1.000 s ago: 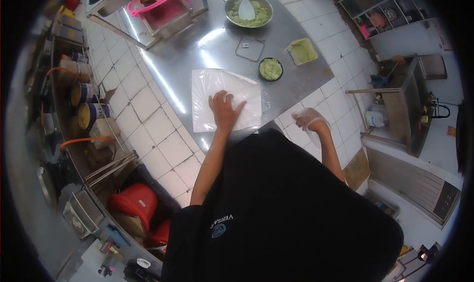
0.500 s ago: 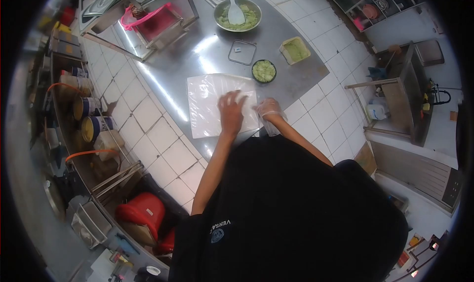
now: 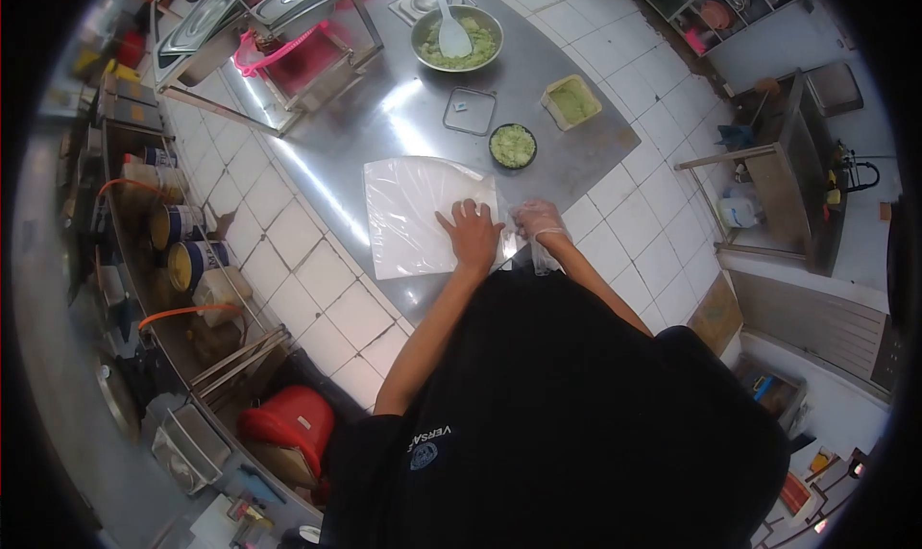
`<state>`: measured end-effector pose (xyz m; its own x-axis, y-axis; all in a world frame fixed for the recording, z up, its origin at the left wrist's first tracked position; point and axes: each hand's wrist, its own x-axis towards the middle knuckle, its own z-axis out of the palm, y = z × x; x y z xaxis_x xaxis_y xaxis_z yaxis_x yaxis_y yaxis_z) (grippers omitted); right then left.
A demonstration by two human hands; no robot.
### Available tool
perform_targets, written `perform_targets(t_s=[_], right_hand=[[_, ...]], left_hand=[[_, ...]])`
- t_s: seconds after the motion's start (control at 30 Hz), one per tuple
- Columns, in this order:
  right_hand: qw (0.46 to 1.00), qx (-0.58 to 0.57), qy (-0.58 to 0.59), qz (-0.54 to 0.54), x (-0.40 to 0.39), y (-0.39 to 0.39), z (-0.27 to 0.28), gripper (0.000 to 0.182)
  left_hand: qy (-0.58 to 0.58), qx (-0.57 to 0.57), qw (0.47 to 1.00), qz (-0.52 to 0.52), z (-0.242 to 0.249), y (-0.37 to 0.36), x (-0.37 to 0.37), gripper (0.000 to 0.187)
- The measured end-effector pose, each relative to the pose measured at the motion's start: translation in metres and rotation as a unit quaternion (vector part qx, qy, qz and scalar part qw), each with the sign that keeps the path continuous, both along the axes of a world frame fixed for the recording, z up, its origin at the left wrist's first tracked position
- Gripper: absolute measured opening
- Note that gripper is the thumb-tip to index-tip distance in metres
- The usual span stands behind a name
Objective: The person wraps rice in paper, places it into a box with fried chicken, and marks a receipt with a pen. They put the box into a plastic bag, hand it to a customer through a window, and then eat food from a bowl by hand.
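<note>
A stack of clear plastic sheets (image 3: 408,213) lies on the metal table near its front edge. My bare left hand (image 3: 473,237) rests palm down on the stack's right part, fingers spread. My right hand (image 3: 543,220) wears a clear plastic glove and is just off the stack's right edge. Its fingers are curled together, apparently pinching the edge of a thin plastic sheet, though the film is hard to see. Beyond my hands stands a small black bowl (image 3: 513,146) of pale green shredded food. A cream tub (image 3: 572,102) with green paste is behind it to the right.
A metal bowl (image 3: 459,45) of green mixture holds a white rice paddle (image 3: 453,32). A clear square lid (image 3: 470,111) lies in front of it. On the left, a metal rack (image 3: 274,122) holds a pink basket (image 3: 305,59). The metal table (image 3: 360,126) ends at a corner on the right.
My left hand has moved right and down across the stack and flattened out. My right hand has shifted slightly right, away from the stack's edge. The view has shifted slightly.
</note>
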<state>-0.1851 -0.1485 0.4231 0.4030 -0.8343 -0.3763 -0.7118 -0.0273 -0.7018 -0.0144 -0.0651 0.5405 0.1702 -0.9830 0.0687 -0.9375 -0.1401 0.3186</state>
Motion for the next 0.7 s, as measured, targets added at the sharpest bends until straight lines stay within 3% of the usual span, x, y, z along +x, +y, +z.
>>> perform_targets(t_s=[0.07, 0.13, 0.3, 0.43, 0.53, 0.7], right_hand=[[0.983, 0.107, -0.074, -0.131, 0.005, 0.007, 0.023, 0.006], [0.907, 0.244, -0.155, -0.306, 0.024, 0.01, 0.103, 0.013], [0.9, 0.277, -0.169, -0.29, 0.015, 0.002, 0.103, 0.015], [0.913, 0.267, -0.143, -0.272, 0.011, -0.002, 0.107, 0.016], [0.912, 0.288, -0.156, -0.247, 0.008, -0.008, 0.109, 0.017], [0.933, 0.285, -0.137, -0.169, -0.002, -0.026, 0.112, 0.015]], left_hand=[[-0.025, -0.018, 1.0, -0.007, -0.018, 0.003, -0.003, 0.028], [-0.04, -0.021, 0.999, -0.018, -0.022, 0.006, -0.005, 0.024], [-0.043, -0.008, 0.999, 0.004, -0.01, 0.018, 0.007, 0.014], [0.046, -0.022, 0.991, 0.12, 0.023, 0.025, 0.017, 0.008], [0.165, 0.005, 0.975, 0.149, 0.055, 0.028, 0.031, 0.011], [0.159, 0.03, 0.976, 0.146, 0.093, 0.038, 0.043, 0.016]])
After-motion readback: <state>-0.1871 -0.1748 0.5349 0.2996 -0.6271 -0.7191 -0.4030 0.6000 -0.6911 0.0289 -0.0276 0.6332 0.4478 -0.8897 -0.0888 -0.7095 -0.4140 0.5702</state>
